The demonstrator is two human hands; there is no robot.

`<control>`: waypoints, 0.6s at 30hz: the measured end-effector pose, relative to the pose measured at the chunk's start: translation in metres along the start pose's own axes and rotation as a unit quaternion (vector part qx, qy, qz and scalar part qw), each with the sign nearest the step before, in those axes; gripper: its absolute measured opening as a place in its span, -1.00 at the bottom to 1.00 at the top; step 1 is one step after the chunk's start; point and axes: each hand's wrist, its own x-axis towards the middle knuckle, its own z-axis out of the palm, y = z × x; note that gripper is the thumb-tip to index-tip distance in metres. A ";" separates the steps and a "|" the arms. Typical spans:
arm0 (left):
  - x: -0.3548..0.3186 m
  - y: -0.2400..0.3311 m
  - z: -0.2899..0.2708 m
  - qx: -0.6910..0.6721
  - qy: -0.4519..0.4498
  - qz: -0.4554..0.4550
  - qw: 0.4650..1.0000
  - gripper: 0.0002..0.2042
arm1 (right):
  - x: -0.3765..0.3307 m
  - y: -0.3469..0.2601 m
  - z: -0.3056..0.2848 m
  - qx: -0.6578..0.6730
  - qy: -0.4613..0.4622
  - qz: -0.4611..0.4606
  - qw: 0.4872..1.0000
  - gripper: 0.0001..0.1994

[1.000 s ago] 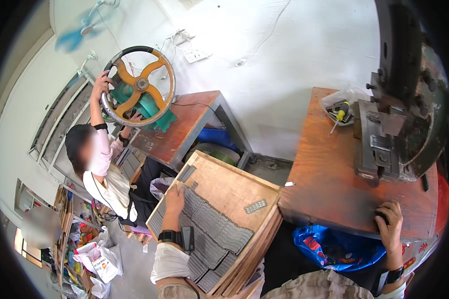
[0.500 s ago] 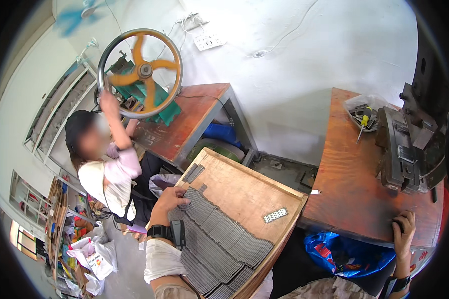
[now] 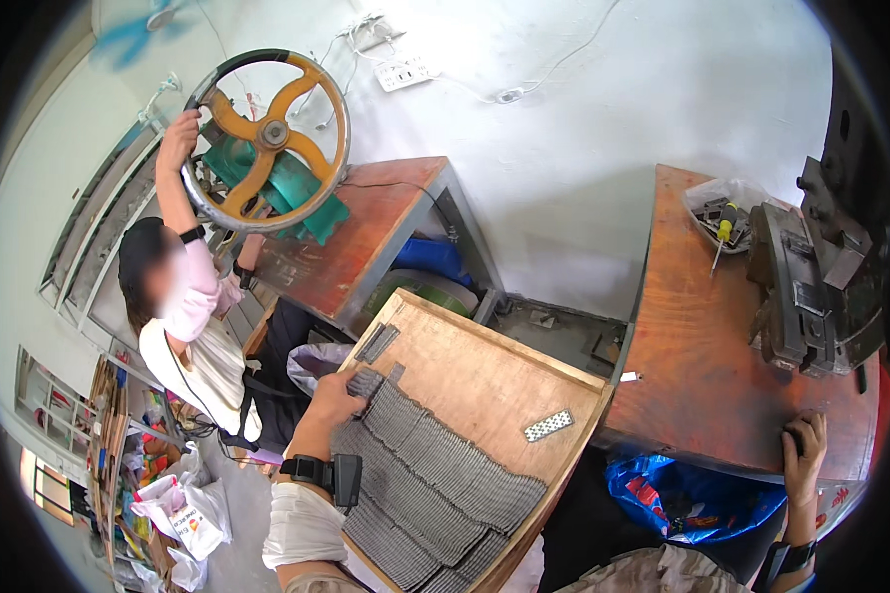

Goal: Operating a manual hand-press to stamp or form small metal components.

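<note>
My left hand (image 3: 334, 400) is at the far left end of several overlapping rows of thin grey metal strips (image 3: 445, 460), packed side by side in a shallow wooden tray (image 3: 465, 361). Its fingers are closed on the end strips of the far row; the thumb is partly hidden. A few loose strips (image 3: 378, 343) lie just beyond that hand. Toward the tray's right side is a small pale plate with dark dots (image 3: 548, 426). My right hand (image 3: 806, 450) rests at the front edge of a wooden bench (image 3: 702, 395), fingers loosely bent, with nothing seen in it.
On the right bench stands a dark metal press (image 3: 811, 287). Beside it, a bag-lined bowl (image 3: 712, 212) holds metal parts and a yellow-handled screwdriver (image 3: 726, 225). A blue bag (image 3: 742, 529) hangs open below. At left a co-worker (image 3: 198, 316) grips a large handwheel (image 3: 272, 135).
The co-worker's hand has moved up and left on the handwheel, and the wheel has turned. My left hand has shifted slightly left, its fingers still on the strips. My right hand stays at the bench edge.
</note>
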 end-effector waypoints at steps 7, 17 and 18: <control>0.015 -0.015 0.001 0.034 0.125 -0.063 0.989 -0.54 | 0.004 -0.010 -0.004 -0.016 0.011 -0.008 1.000 -0.87; 0.014 0.279 0.013 -0.392 -0.027 0.171 0.903 -0.64 | 0.008 -0.009 -0.017 -0.043 0.021 -0.055 0.997 -0.85; 0.012 0.320 0.021 -0.392 -0.048 0.208 0.895 -0.67 | 0.008 -0.008 -0.017 -0.046 0.029 -0.052 0.997 -0.85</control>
